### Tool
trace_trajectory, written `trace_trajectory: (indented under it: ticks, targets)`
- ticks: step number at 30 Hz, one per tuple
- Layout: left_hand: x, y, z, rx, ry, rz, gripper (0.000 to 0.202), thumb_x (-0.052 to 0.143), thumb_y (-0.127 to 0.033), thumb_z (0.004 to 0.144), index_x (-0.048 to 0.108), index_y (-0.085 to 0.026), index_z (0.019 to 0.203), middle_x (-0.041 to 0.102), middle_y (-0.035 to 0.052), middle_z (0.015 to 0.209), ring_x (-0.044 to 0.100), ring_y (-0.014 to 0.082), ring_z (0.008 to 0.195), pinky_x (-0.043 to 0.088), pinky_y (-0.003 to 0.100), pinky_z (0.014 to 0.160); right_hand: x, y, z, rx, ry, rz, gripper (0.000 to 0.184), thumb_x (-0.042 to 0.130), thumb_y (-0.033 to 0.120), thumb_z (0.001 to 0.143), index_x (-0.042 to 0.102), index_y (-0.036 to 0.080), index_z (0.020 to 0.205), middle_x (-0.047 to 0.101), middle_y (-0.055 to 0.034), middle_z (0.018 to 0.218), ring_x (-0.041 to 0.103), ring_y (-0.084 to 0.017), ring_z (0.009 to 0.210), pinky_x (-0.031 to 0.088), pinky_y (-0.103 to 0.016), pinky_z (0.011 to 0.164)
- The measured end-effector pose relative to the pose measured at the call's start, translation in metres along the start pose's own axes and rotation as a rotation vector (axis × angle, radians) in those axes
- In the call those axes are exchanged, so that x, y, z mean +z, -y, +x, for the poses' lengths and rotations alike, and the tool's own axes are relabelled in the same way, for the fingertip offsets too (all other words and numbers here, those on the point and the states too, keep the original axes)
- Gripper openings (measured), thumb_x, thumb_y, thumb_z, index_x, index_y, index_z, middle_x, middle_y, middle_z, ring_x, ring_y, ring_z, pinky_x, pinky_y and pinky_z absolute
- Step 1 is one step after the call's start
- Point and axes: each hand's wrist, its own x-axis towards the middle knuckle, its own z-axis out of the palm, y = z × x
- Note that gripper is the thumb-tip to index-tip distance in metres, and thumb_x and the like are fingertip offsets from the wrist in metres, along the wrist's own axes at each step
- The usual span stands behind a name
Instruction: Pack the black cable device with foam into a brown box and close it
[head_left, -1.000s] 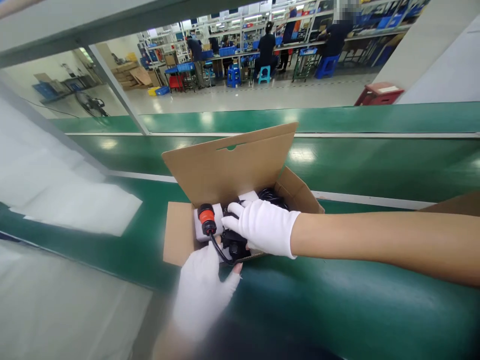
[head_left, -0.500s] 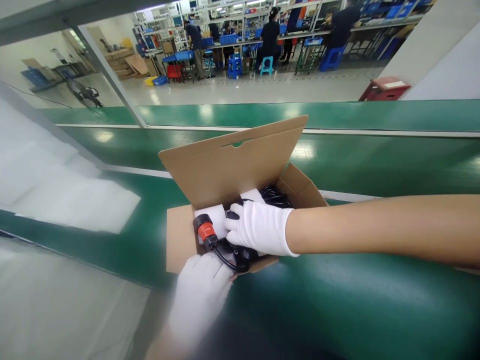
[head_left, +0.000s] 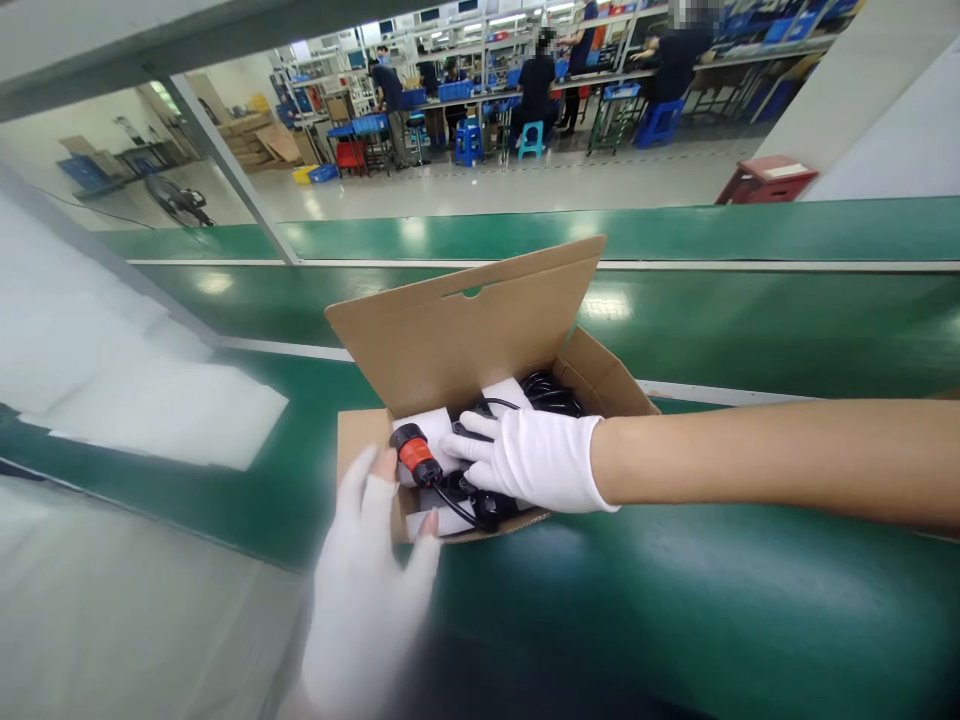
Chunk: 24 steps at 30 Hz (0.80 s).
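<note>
Cardboard fills the middle of the view: a small brown corrugated carton (head_left: 607, 385) sits on the green conveyor belt (head_left: 675, 600), its lid flap standing up at the back with a small slot cut near the top edge. Inside lie white foam wrapping (head_left: 431, 430), a coiled black cable (head_left: 547, 390) and a black plug with an orange-red collar (head_left: 412, 452) at the near-left corner.

The right hand (head_left: 536, 458), in a white glove, reaches in from the right with the bare forearm stretched across the belt. It lies palm down on the black cable bundle, fingers together and extended toward the orange-collared plug — their tips rest just beside it.

The left hand (head_left: 367, 590), also in a white glove with bare fingertips showing, comes up from below. Its fingers are spread; one fingertip touches the carton's near-left flap beside the plug, and another rests on the carton's front edge. It grips nothing.

White sheets (head_left: 157, 410) lie on the belt to the left, well apart from the carton. Beyond a second belt, other people work at benches with blue stools.
</note>
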Motion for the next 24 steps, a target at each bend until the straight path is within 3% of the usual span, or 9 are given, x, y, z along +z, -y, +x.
trace_trajectory:
  ticks: [2,4,7,9,13,16,19,21,24]
  targets:
    - [0.001,-0.001,0.008,0.039,0.030,0.097,0.046,0.042,-0.037,0.090,0.037,-0.023,0.134,0.046,0.0074,0.133,0.052,0.0287,0.107,0.050,0.041,0.077,-0.003,-0.004,-0.004,-0.021,0.013,0.041,0.031,0.054,0.025,0.082,0.057,0.017,0.112,0.036,-0.0138,0.138,0.047,-0.032,0.103,0.040,-0.042,0.073]
    - [0.008,-0.001,0.012,0.073,0.063,0.070,0.042,0.043,-0.035,0.090,0.039,-0.023,0.131,0.055,0.0067,0.120,0.054,0.0288,0.103,0.051,0.044,0.080,-0.011,-0.002,-0.002,0.085,-0.038,0.142,0.030,0.051,0.030,0.086,0.053,0.017,0.113,0.048,-0.0139,0.125,0.054,-0.027,0.092,0.040,-0.039,0.071]
    - [0.018,-0.003,0.009,0.094,0.169,-0.139,0.046,0.044,-0.027,0.089,0.036,-0.027,0.134,0.059,0.0026,0.113,0.058,0.0222,0.097,0.053,0.037,0.079,-0.024,0.009,0.010,0.333,-0.166,0.306,0.049,0.045,0.057,0.088,0.048,0.016,0.114,0.060,-0.0075,0.085,0.057,-0.024,0.069,0.041,-0.038,0.068]
    - [0.019,-0.004,0.002,0.135,0.173,-0.196,0.048,0.044,-0.020,0.087,0.036,-0.027,0.134,0.061,0.0028,0.106,0.060,0.0199,0.090,0.053,0.034,0.075,-0.027,0.020,0.021,0.400,-0.159,0.353,0.061,0.050,0.065,0.080,0.047,0.013,0.114,0.058,-0.0065,0.077,0.057,-0.024,0.062,0.043,-0.039,0.064]
    - [0.010,0.004,-0.013,0.234,-0.095,-0.092,0.043,0.051,-0.018,0.087,0.046,-0.024,0.130,0.057,0.0078,0.114,0.054,0.0254,0.104,0.046,0.042,0.089,-0.021,0.030,0.032,0.353,-0.066,0.394,0.059,0.055,0.032,0.082,0.033,0.011,0.132,0.060,-0.0113,0.087,0.055,-0.020,0.055,0.040,-0.030,0.050]
    - [0.008,0.021,-0.018,-0.046,-0.321,-0.137,0.060,0.063,-0.030,0.084,0.039,-0.023,0.138,0.046,0.0105,0.132,0.044,0.0301,0.119,0.037,0.045,0.102,-0.017,0.027,0.024,0.236,-0.096,0.355,0.072,0.053,0.017,0.078,0.019,0.016,0.141,0.059,-0.0122,0.096,0.053,-0.018,0.054,0.037,-0.028,0.048]
    - [0.015,0.037,-0.018,-0.288,-0.160,-0.425,0.064,0.065,-0.040,0.083,0.036,-0.029,0.139,0.045,0.0052,0.135,0.045,0.0261,0.120,0.041,0.037,0.100,-0.025,0.023,0.016,0.082,-0.063,0.311,0.044,0.050,0.016,0.078,0.043,0.018,0.121,0.058,-0.0074,0.089,0.053,-0.019,0.057,0.036,-0.028,0.048]
    - [0.021,0.042,-0.018,-0.312,-0.084,-0.535,0.058,0.063,-0.041,0.084,0.040,-0.030,0.136,0.051,0.0027,0.128,0.051,0.0228,0.114,0.045,0.032,0.095,-0.035,0.024,0.016,0.075,0.033,0.229,0.027,0.050,0.013,0.078,0.049,0.016,0.105,0.056,-0.0066,0.081,0.054,-0.020,0.057,0.038,-0.030,0.049]
    - [0.026,0.043,-0.019,-0.261,-0.112,-0.487,0.055,0.062,-0.041,0.084,0.043,-0.026,0.133,0.055,0.0033,0.122,0.055,0.0220,0.108,0.048,0.029,0.091,-0.048,0.031,0.019,0.113,0.087,0.051,0.016,0.046,0.010,0.080,0.051,0.013,0.095,0.052,-0.0082,0.073,0.053,-0.022,0.056,0.038,-0.031,0.048]
